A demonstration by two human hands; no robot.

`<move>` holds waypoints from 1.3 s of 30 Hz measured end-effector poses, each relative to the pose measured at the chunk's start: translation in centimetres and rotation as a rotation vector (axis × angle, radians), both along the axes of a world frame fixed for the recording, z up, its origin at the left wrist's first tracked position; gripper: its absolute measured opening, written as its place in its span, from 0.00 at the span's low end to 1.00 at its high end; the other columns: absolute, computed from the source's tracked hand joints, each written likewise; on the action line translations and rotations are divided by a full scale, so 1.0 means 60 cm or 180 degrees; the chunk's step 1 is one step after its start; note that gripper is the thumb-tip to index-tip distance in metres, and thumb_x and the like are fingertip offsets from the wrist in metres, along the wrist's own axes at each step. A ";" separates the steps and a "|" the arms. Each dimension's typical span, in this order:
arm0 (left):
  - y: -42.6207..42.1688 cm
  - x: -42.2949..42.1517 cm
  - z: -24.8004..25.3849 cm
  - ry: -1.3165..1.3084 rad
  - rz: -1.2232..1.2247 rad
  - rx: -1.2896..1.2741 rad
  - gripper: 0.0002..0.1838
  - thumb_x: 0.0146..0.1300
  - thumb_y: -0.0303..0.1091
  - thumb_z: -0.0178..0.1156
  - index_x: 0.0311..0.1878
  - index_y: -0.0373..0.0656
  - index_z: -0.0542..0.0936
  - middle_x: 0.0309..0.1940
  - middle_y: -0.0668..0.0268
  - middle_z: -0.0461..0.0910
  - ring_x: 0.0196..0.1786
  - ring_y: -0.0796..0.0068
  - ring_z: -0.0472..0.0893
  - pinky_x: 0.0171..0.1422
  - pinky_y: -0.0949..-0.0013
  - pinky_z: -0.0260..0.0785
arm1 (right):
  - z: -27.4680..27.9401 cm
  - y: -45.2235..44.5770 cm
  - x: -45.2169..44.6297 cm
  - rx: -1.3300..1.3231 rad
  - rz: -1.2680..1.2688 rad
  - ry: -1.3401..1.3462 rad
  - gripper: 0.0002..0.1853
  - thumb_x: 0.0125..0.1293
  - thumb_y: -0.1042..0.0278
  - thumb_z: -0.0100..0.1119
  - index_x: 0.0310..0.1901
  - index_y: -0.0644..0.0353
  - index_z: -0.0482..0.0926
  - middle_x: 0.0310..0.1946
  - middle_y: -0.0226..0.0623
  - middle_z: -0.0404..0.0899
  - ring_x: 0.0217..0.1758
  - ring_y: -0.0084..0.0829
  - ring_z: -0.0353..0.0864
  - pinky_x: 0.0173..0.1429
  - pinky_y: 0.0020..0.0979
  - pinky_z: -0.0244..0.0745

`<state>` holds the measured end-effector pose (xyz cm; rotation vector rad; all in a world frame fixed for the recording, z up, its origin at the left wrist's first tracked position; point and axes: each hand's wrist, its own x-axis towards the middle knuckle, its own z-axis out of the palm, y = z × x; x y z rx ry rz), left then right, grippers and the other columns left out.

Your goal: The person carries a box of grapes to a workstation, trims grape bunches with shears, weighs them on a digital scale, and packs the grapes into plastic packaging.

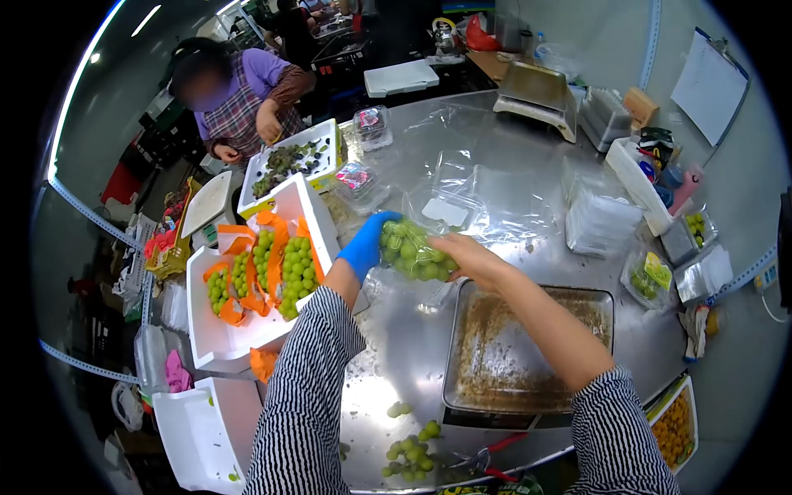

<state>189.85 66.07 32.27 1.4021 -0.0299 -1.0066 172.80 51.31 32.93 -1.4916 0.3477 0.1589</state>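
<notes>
My left hand (367,244), in a blue glove, is closed around one side of a bunch of green grapes (411,250). My right hand (474,260), bare, grips the other side. Clear plastic around the grapes looks like a clamshell box (445,211), with its lid side leaning back; where the plastic ends is hard to make out. To the left, a white foam box (206,342) holds more green grapes (297,272) in orange paper. Below my hands lie loose grapes (408,458) and red-handled snips (495,462).
A scale with a stained metal pan (528,346) stands in front of me. Stacked clear boxes (602,214) and a packed grape box (648,280) stand to the right. Another scale (536,91) is at the back. Across the table, a person (247,99) works over a box of dark grapes (289,165).
</notes>
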 end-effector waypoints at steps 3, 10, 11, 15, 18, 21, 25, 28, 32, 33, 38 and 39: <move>-0.020 0.036 -0.060 0.0317 -0.0226 0.0376 0.16 0.58 0.47 0.58 0.44 0.47 0.80 0.39 0.62 0.82 0.39 0.68 0.82 0.44 0.62 0.76 | -0.039 -0.027 0.029 -0.1144 0.0174 0.0388 0.35 0.63 0.41 0.52 0.54 0.73 0.72 0.47 0.53 0.78 0.42 0.41 0.82 0.47 0.38 0.76; -0.005 0.053 -0.127 -0.0106 -0.0503 0.0811 0.22 0.56 0.56 0.58 0.44 0.48 0.80 0.35 0.64 0.83 0.35 0.70 0.82 0.40 0.64 0.76 | -0.105 -0.031 0.072 -0.2703 0.1840 0.0053 0.29 0.67 0.45 0.46 0.47 0.70 0.78 0.43 0.56 0.80 0.48 0.50 0.79 0.55 0.42 0.71; -0.003 0.041 -0.109 -0.0399 -0.0460 0.0938 0.25 0.57 0.57 0.58 0.47 0.45 0.80 0.36 0.62 0.83 0.41 0.68 0.83 0.47 0.63 0.75 | -0.107 -0.027 0.072 -0.2759 0.1827 0.0092 0.30 0.67 0.45 0.46 0.48 0.69 0.78 0.45 0.55 0.79 0.49 0.49 0.79 0.56 0.42 0.71; 0.001 0.017 -0.052 -0.1623 -0.0754 0.2015 0.33 0.58 0.58 0.57 0.59 0.43 0.74 0.49 0.52 0.79 0.53 0.57 0.79 0.57 0.57 0.70 | -0.106 -0.019 0.079 -0.2985 0.2025 0.0309 0.31 0.68 0.42 0.46 0.51 0.69 0.77 0.51 0.53 0.78 0.55 0.48 0.77 0.59 0.43 0.71; 0.014 0.032 -0.050 -0.3370 -0.1223 0.2816 0.39 0.59 0.59 0.57 0.67 0.44 0.66 0.60 0.46 0.71 0.59 0.49 0.74 0.61 0.55 0.67 | -0.116 -0.026 0.094 -0.3013 0.2241 0.0268 0.33 0.67 0.40 0.47 0.51 0.68 0.77 0.51 0.52 0.78 0.56 0.47 0.77 0.59 0.43 0.70; 0.028 0.002 -0.027 -0.5339 -0.1372 0.1957 0.46 0.55 0.61 0.61 0.72 0.46 0.58 0.67 0.46 0.62 0.67 0.46 0.66 0.67 0.57 0.62 | -0.105 -0.035 0.102 -0.3071 0.2388 0.0314 0.34 0.65 0.38 0.49 0.50 0.68 0.78 0.50 0.51 0.79 0.55 0.47 0.77 0.58 0.42 0.71; 0.053 0.024 -0.029 -0.5431 -0.3022 0.2074 0.57 0.44 0.64 0.69 0.72 0.41 0.57 0.69 0.46 0.59 0.69 0.46 0.62 0.70 0.56 0.58 | -0.100 -0.033 0.096 -0.3272 0.2255 0.0298 0.34 0.62 0.37 0.54 0.46 0.68 0.80 0.46 0.50 0.80 0.51 0.47 0.79 0.56 0.41 0.73; 0.067 0.026 -0.005 -0.4857 -0.3225 0.1923 0.63 0.39 0.61 0.74 0.72 0.39 0.53 0.69 0.44 0.58 0.66 0.44 0.66 0.68 0.56 0.61 | -0.059 -0.022 0.085 -0.3669 0.1940 0.0187 0.33 0.57 0.41 0.62 0.49 0.67 0.78 0.47 0.50 0.79 0.52 0.48 0.79 0.56 0.40 0.73; 0.076 0.043 -0.027 -0.4709 -0.3236 0.2073 0.66 0.35 0.55 0.76 0.74 0.40 0.47 0.65 0.43 0.63 0.60 0.43 0.72 0.65 0.55 0.65 | -0.055 -0.016 0.087 -0.3881 0.1495 -0.0860 0.42 0.48 0.49 0.73 0.60 0.66 0.67 0.53 0.50 0.73 0.54 0.48 0.77 0.55 0.39 0.74; 0.074 0.047 -0.030 -0.4744 -0.3270 0.2141 0.66 0.35 0.54 0.77 0.74 0.40 0.47 0.64 0.43 0.65 0.58 0.44 0.74 0.63 0.55 0.66 | -0.057 -0.017 0.090 -0.3767 0.1698 -0.0790 0.46 0.47 0.50 0.74 0.63 0.65 0.62 0.54 0.50 0.71 0.55 0.48 0.76 0.56 0.39 0.74; 0.047 0.064 -0.058 -0.5076 -0.3353 0.2796 0.65 0.36 0.51 0.76 0.74 0.40 0.47 0.58 0.46 0.71 0.53 0.48 0.76 0.59 0.54 0.67 | -0.090 -0.015 0.099 -0.3674 0.2008 -0.0488 0.59 0.41 0.54 0.77 0.71 0.63 0.49 0.56 0.50 0.69 0.57 0.48 0.74 0.56 0.39 0.73; 0.045 0.060 -0.060 -0.5177 -0.3278 0.2873 0.64 0.36 0.51 0.76 0.74 0.41 0.48 0.58 0.46 0.71 0.53 0.49 0.76 0.59 0.54 0.67 | -0.098 -0.017 0.100 -0.3721 0.2003 -0.0465 0.59 0.41 0.55 0.78 0.71 0.62 0.48 0.56 0.50 0.69 0.57 0.48 0.74 0.56 0.39 0.73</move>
